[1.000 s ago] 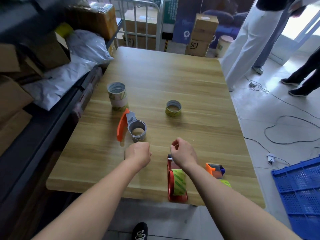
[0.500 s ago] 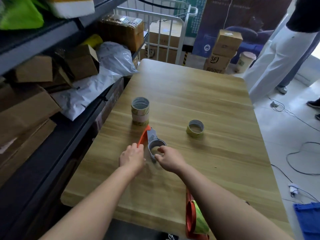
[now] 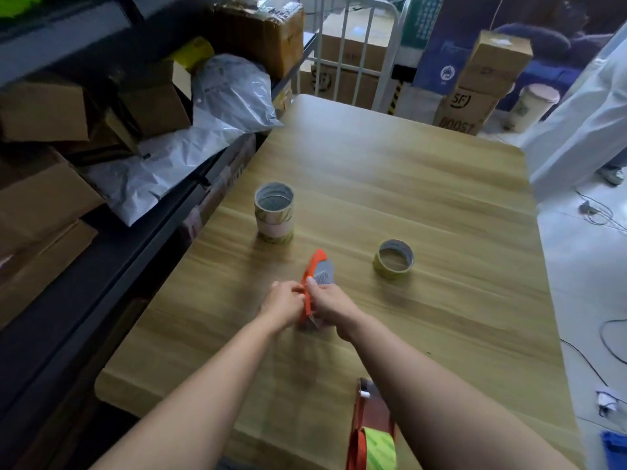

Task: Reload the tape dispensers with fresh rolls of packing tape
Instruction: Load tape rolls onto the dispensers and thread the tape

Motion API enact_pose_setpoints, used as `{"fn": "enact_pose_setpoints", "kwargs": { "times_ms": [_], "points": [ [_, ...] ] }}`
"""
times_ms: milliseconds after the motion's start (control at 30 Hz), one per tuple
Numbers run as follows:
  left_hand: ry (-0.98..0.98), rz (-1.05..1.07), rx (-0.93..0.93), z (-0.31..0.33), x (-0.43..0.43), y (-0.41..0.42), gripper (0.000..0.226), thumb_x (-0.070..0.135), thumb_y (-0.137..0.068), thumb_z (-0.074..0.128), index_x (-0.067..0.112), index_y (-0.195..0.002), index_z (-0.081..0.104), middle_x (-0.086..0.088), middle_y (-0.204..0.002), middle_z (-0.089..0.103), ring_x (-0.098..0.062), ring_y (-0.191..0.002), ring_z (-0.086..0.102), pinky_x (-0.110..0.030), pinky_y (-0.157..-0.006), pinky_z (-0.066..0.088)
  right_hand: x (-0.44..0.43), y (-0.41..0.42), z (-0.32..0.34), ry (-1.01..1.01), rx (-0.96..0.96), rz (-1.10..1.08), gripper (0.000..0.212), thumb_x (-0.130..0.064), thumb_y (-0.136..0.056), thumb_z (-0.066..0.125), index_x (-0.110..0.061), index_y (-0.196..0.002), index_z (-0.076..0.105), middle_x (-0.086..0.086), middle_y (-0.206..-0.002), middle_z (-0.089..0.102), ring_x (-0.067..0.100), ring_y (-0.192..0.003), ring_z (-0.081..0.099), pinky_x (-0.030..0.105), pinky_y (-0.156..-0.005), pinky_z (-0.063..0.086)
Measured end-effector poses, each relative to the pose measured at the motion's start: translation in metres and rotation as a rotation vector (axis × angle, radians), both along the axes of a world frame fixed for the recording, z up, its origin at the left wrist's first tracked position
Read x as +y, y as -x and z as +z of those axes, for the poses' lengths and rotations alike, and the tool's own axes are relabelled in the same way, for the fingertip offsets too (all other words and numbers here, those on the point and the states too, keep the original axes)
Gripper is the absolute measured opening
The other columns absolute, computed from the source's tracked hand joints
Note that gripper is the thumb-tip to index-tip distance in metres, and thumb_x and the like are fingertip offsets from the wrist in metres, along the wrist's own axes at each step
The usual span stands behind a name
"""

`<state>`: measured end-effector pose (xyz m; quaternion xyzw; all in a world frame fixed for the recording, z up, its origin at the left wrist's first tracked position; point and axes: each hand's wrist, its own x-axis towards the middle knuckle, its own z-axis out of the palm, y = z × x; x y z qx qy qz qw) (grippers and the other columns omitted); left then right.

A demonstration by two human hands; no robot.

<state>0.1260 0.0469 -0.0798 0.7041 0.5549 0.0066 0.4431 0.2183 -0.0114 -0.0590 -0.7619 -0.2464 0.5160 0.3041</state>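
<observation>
Orange tape dispenser [image 3: 314, 283] at wooden table [image 3: 424, 198] centre, clamped between my left hand [image 3: 283, 305] and right hand [image 3: 330, 305]. Serrated blade near my fingers: cut risk, I judge. Single tape roll [image 3: 394, 259] right of dispenser, stacked rolls [image 3: 274, 213] beyond-left.

Stacked rolls [image 3: 274, 212] left of single roll [image 3: 394, 259], dispenser [image 3: 317, 276] between, nearer.
</observation>
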Motion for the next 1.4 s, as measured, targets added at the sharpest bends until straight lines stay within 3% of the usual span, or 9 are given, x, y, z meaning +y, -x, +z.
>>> {"fn": "enact_pose_setpoints", "kwargs": {
  "times_ms": [167,300,467,600,667,867,1067,1267,1400],
  "points": [
    [0.187,0.174,-0.346,0.006,-0.009,-0.018,0.032,-0.007,-0.084,0.042,0.02,-0.077,0.059,-0.009,-0.078,0.063,-0.016,-0.058,0.054,-0.021,-0.047,0.041,-0.011,-0.018,-0.001,-0.04,0.109,-0.187,0.034,-0.037,-0.096,0.053,-0.013,-0.074,0.062,0.003,-0.055,0.056,0.01,-0.038,0.05,0.016,-0.033,0.032],
    [0.245,0.278,-0.55,0.023,-0.013,-0.037,0.024,-0.008,-0.084,0.056,0.013,-0.096,0.056,-0.005,-0.086,0.061,-0.014,-0.067,0.058,-0.022,-0.047,0.05,-0.023,-0.033,0.01,-0.18,0.28,-0.341,0.015,-0.01,-0.097,0.053,-0.002,-0.088,0.062,0.003,-0.052,0.06,0.006,-0.034,0.056,0.012,-0.031,0.037],
    [0.275,0.281,-0.709,0.037,-0.008,-0.065,0.015,-0.001,-0.092,0.053,0.01,-0.103,0.055,-0.002,-0.088,0.06,-0.013,-0.072,0.057,-0.024,-0.058,0.047,-0.03,-0.057,0.018,-0.358,0.347,-0.525,0.022,-0.012,-0.096,0.054,0.0,-0.113,0.063,0.012,-0.088,0.07,0.021,-0.065,0.068,0.029,-0.058,0.057],
    [0.194,0.161,-0.52,0.029,-0.01,-0.096,0.015,0.013,-0.098,0.044,0.015,-0.099,0.058,-0.004,-0.089,0.064,-0.013,-0.069,0.057,-0.017,-0.055,0.045,-0.038,-0.085,0.022,-0.385,0.293,-0.757,0.018,-0.014,-0.098,0.05,0.0,-0.104,0.061,0.016,-0.09,0.07,0.023,-0.065,0.07,0.033,-0.063,0.06],
    [0.073,0.023,-0.367,0.02,-0.012,-0.11,0.017,0.015,-0.096,0.047,0.017,-0.1,0.063,-0.005,-0.099,0.068,-0.019,-0.084,0.061,-0.025,-0.072,0.048,-0.044,-0.101,0.023,-0.364,0.209,-0.858,0.015,-0.017,-0.098,0.05,-0.007,-0.095,0.061,0.014,-0.087,0.069,0.02,-0.06,0.068,0.028,-0.054,0.057],
    [-0.27,-0.613,0.078,-0.007,-0.015,-0.151,0.048,0.009,-0.088,0.049,0.022,-0.134,0.05,0.002,-0.146,0.041,-0.022,-0.133,0.04,-0.035,-0.107,0.037,-0.065,-0.13,0.017,-0.306,0.055,-0.991,0.015,-0.019,-0.091,0.05,-0.014,-0.085,0.062,0.019,-0.093,0.069,0.034,-0.075,0.066,0.055,-0.079,0.058],
    [-0.475,-0.997,0.274,-0.019,-0.013,-0.175,0.066,0.01,-0.09,0.048,0.021,-0.148,0.019,0.002,-0.158,0.017,-0.02,-0.147,0.008,-0.044,-0.118,0.015,-0.077,-0.146,0.005,-0.31,0.105,-1.029,0.018,-0.016,-0.095,0.049,-0.012,-0.084,0.062,0.015,-0.086,0.064,0.028,-0.064,0.063,0.037,-0.059,0.058],
    [-0.637,-1.081,0.469,-0.023,-0.016,-0.167,0.033,0.01,-0.089,0.045,0.023,-0.115,0.061,-0.001,-0.116,0.058,-0.022,-0.122,0.044,-0.049,-0.117,0.007,-0.079,-0.152,-0.005,-0.282,0.157,-1.053,0.026,-0.025,-0.097,0.052,-0.013,-0.076,0.061,0.013,-0.083,0.06,0.029,-0.077,0.06,0.051,-0.076,0.055],
    [-0.444,-0.691,0.207,-0.011,-0.016,-0.162,0.016,0.014,-0.089,0.045,0.024,-0.088,0.057,0.002,-0.103,0.06,-0.02,-0.108,0.055,-0.044,-0.113,0.014,-0.074,-0.152,-0.005,-0.271,0.172,-1.037,0.026,-0.028,-0.096,0.053,-0.014,-0.076,0.062,0.01,-0.078,0.063,0.031,-0.078,0.062,0.051,-0.078,0.056]
  ]
}}
